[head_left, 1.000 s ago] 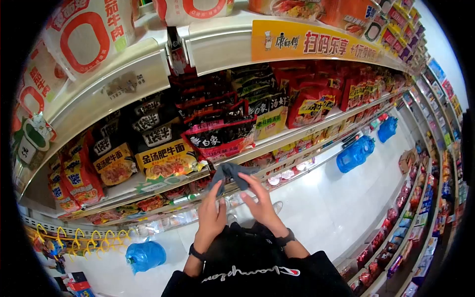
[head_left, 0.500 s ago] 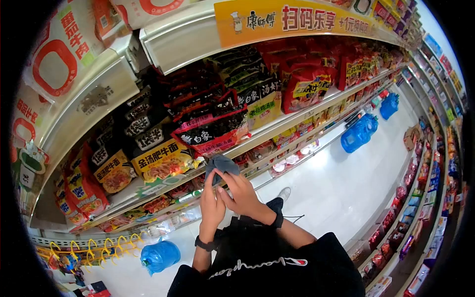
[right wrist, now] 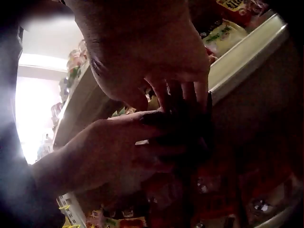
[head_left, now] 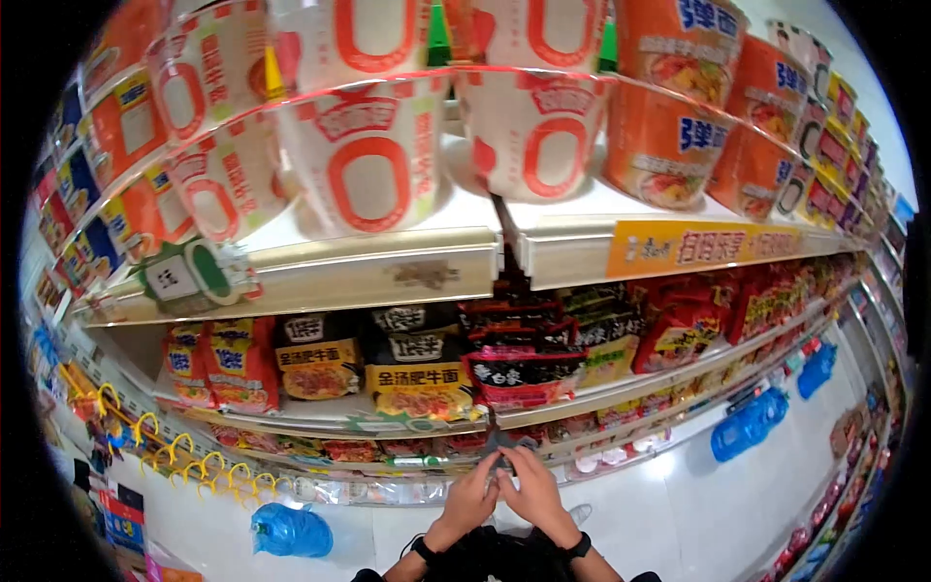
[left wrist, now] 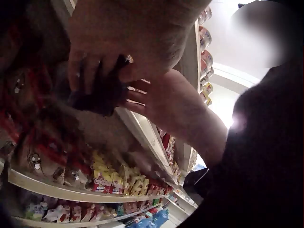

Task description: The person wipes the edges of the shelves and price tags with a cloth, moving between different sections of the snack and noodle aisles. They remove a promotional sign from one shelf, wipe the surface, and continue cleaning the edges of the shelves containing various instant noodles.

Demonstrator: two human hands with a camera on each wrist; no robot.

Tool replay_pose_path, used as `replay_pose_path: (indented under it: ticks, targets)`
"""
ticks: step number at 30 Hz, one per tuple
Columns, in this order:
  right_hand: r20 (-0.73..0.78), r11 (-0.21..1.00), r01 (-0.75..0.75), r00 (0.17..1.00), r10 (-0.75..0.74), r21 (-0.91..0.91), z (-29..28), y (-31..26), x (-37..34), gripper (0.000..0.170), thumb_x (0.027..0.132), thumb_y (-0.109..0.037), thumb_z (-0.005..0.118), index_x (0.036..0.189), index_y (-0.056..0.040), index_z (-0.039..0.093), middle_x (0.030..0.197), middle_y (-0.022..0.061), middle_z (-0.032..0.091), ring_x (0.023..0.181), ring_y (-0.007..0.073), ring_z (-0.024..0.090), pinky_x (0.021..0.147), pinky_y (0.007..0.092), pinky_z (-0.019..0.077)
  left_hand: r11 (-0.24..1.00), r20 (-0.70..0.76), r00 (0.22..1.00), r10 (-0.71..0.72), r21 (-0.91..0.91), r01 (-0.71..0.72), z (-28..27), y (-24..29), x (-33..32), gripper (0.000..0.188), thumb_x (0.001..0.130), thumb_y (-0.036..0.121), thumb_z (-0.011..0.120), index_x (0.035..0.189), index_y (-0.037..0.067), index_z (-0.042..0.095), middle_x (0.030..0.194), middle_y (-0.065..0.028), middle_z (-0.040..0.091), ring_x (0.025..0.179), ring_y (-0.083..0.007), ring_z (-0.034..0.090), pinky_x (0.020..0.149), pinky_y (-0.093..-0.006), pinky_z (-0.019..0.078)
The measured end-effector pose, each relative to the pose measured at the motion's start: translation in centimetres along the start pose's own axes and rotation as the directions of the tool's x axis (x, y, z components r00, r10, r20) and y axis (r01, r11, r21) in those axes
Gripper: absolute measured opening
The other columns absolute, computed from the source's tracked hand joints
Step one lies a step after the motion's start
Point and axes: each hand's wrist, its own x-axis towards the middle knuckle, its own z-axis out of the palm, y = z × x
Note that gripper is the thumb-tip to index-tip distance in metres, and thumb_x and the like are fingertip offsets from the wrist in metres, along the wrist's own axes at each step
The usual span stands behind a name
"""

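Note:
A small dark grey cloth is bunched between both hands in front of the noodle shelf. My left hand pinches it from the left, and my right hand grips it from the right, fingertips close together. In the left wrist view the cloth shows as a dark crumpled mass among the fingers. Heavy shadow hides much of it in the right wrist view. Nearest beyond the hands are a black-and-pink noodle packet and a black-and-yellow noodle packet.
Noodle cups line the upper shelf behind a clear guard strip. Yellow hooks stick out at lower left. Blue water jugs stand on the white floor. More stocked shelves run along the right.
The head view has tilted up, so the upper shelf of cups shows and the hands sit lower. The cloth, earlier spread between parted hands, is now bunched with the hands close together.

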Motion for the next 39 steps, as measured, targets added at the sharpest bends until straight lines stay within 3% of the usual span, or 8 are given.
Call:
replay_pose_path:
  ticks: [4,12,17,23,27,29,33,39]
  targets:
    - [-0.069,0.989,0.080,0.995,-0.072,0.128,-1.6,-2.2,1.0,0.034,0.091,-0.014,0.067,0.123,-0.0044,0.066,0.122,0.0218,0.065,0.112,0.0401,0.064,0.095,0.0436,0.0512,0.997,-0.089,0.995,0.049,-0.048,-0.053,-1.8,1.2,0.5,0.047,0.093,0.011,0.058,0.140,0.006,0.052,0.120,-0.0256,0.066,0.103,-0.0448,0.065,0.085,-0.0486,0.0531]
    - [-0.100,0.944,0.172,0.984,-0.150,0.282,-3.5,-6.1,3.5,0.027,0.091,-0.006,0.064,0.117,-0.0037,0.069,0.117,0.0181,0.068,0.107,0.0352,0.067,0.093,0.0406,0.0519,0.986,-0.196,0.971,-0.137,-0.118,0.115,-4.9,4.2,0.5,0.044,0.090,0.006,0.058,0.134,0.008,0.059,0.114,-0.0216,0.069,0.094,-0.0374,0.070,0.080,-0.0419,0.0547]
    - [-0.065,0.922,0.267,0.964,-0.259,0.281,-3.1,-5.7,3.5,0.030,0.089,0.001,0.059,0.118,-0.0032,0.069,0.114,0.0178,0.066,0.102,0.0344,0.066,0.088,0.0392,0.0530,0.998,-0.427,0.904,0.030,-0.042,-0.053,-5.3,4.8,0.6,0.040,0.084,0.001,0.066,0.124,0.005,0.065,0.111,-0.0179,0.072,0.091,-0.0348,0.071,0.080,-0.0404,0.0552]
    - [-0.014,0.924,0.327,0.944,-0.331,0.196,-3.2,-4.1,3.3,0.045,0.080,0.010,0.059,0.121,-0.0046,0.068,0.109,0.0181,0.062,0.095,0.0359,0.065,0.080,0.0378,0.0535,0.999,-0.444,0.895,0.029,-0.013,-0.039,-5.1,5.6,-0.8,0.037,0.081,-0.001,0.067,0.118,0.004,0.067,0.106,-0.0150,0.074,0.093,-0.0335,0.072,0.080,-0.0385,0.0560]
    - [0.041,0.929,0.286,0.952,-0.303,0.235,-3.1,-3.5,3.2,0.043,0.080,0.008,0.063,0.121,-0.0053,0.068,0.111,0.0177,0.063,0.098,0.0357,0.065,0.084,0.0381,0.0533,1.000,-0.419,0.908,0.015,-0.003,-0.018,-5.2,6.1,-0.9,0.039,0.080,-0.005,0.064,0.118,0.002,0.066,0.106,-0.0133,0.075,0.096,-0.0323,0.073,0.084,-0.0383,0.0567]
    - [0.034,0.930,0.271,0.957,-0.288,0.250,-2.9,-2.7,3.2,0.042,0.080,0.007,0.064,0.121,-0.0059,0.068,0.112,0.0175,0.063,0.101,0.0355,0.064,0.087,0.0385,0.0527,0.999,-0.469,0.883,0.031,0.007,-0.031,-4.9,5.7,-0.8,0.039,0.080,-0.003,0.063,0.118,0.004,0.067,0.104,-0.0124,0.075,0.089,-0.0316,0.072,0.078,-0.0375,0.0570]
    - [0.056,0.926,0.167,0.979,-0.197,0.338,-3.6,-2.5,3.5,0.040,0.078,0.009,0.064,0.117,-0.0016,0.067,0.111,0.0155,0.062,0.103,0.0287,0.064,0.091,0.0338,0.0508,1.000,-0.491,0.871,0.004,0.007,-0.001,-5.0,5.9,-1.0,0.041,0.080,-0.003,0.063,0.121,0.005,0.066,0.104,-0.0121,0.075,0.087,-0.0316,0.072,0.076,-0.0372,0.0574]
    - [0.194,0.927,0.127,0.959,-0.205,0.353,-3.3,-1.9,4.4,0.032,0.085,0.003,0.065,0.116,-0.0035,0.069,0.111,0.0157,0.063,0.104,0.0322,0.064,0.092,0.0368,0.0495,0.987,-0.537,0.834,-0.129,0.007,0.158,-4.8,6.2,-2.6,0.045,0.080,-0.004,0.064,0.123,0.009,0.065,0.106,-0.0098,0.075,0.088,-0.0316,0.072,0.076,-0.0370,0.0571]
